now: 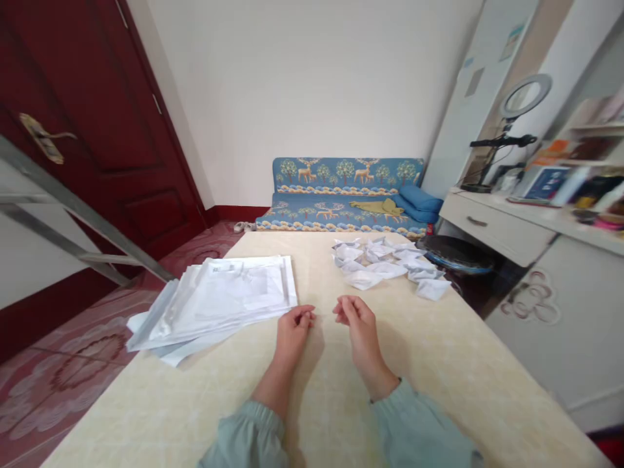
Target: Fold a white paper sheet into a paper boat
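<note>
In the head view, my left hand [295, 320] is just beside the near right corner of the white stack [234, 286]; whether it touches the corner, I cannot tell. My right hand [359, 320] is a little apart from it, over the table [195, 416], and nearest to the folded pieces [364, 278]. In both hands the grip is narrow, with the fingers bent towards the thumb. I see nothing held, but I cannot tell if the fingertips meet completely.

The stack lies flat on the left side of the table, and the folded pieces lie in a loose group on the far right side. I judge that each sheet is light and soft, easy to bend and to crease, and perhaps slippery where its surface shines. A free corner or an edge seems the best place for taking hold, with a thin pinch. The folded pieces look fragile in shape, so I would hold them lightly at a fold.

The sheets are roughly rectangular, smooth, with uneven edges. The folded pieces are angular and crumpled. The table has a pale yellow cover, faintly patterned. Behind it, the sofa [336, 195] wears printed blue fabric.
</note>
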Available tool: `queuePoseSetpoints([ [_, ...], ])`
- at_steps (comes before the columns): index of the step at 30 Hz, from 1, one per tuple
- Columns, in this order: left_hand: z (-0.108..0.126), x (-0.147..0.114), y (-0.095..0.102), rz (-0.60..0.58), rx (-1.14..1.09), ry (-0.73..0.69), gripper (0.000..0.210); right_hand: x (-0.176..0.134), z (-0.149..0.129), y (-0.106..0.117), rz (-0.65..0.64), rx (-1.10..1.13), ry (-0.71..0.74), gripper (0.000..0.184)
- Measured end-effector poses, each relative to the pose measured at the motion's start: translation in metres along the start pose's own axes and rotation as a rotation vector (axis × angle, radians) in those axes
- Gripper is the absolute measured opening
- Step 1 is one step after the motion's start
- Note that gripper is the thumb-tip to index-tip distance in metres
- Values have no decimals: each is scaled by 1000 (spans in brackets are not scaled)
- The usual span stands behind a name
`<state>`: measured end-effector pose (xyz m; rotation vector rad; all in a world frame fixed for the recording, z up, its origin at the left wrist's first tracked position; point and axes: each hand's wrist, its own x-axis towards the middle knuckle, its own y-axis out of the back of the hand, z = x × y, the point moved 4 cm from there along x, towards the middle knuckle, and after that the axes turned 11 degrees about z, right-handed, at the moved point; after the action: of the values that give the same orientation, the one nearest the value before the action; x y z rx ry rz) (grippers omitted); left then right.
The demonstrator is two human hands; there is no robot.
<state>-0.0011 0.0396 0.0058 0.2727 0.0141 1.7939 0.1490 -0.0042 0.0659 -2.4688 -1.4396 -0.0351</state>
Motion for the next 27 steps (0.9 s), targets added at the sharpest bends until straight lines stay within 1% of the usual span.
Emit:
queuePoseSetpoints([
  [2,2,0,5,63,43,-43,31,11,34,8,17,-89,-13,25],
  [4,9,-1,14,173,182,-168,29,16,51,14,-3,-136,18,24],
  [6,22,-2,25,292,363,-352,28,16,56,17,-45,-187,54,23],
  [7,28,-2,30,321,442,-435,29,16,56,17,-63,-219,72,22],
  [8,33,0,35,346,513,-488,30,15,56,16,-78,-253,90,21],
  [10,40,9,47,374,653,-537,33,15,55,14,-94,-305,117,19],
  [13,40,31,66,320,841,-585,38,15,56,12,-96,-335,124,18],
  [14,37,40,71,253,870,-599,37,15,56,13,-93,-346,124,17],
  [15,32,48,76,155,872,-600,37,15,56,13,-90,-359,126,17],
  [17,20,62,83,-48,830,-538,33,15,56,13,-88,-394,131,17],
  [18,16,67,87,-101,821,-516,31,15,56,13,-87,-410,131,17],
  [21,10,75,93,-145,811,-524,29,15,55,13,-82,-436,133,16],
  [24,10,79,94,-173,825,-543,31,15,54,13,-76,-451,138,16],
  [27,13,83,95,-232,811,-544,34,15,53,12,-77,-466,140,15],
])
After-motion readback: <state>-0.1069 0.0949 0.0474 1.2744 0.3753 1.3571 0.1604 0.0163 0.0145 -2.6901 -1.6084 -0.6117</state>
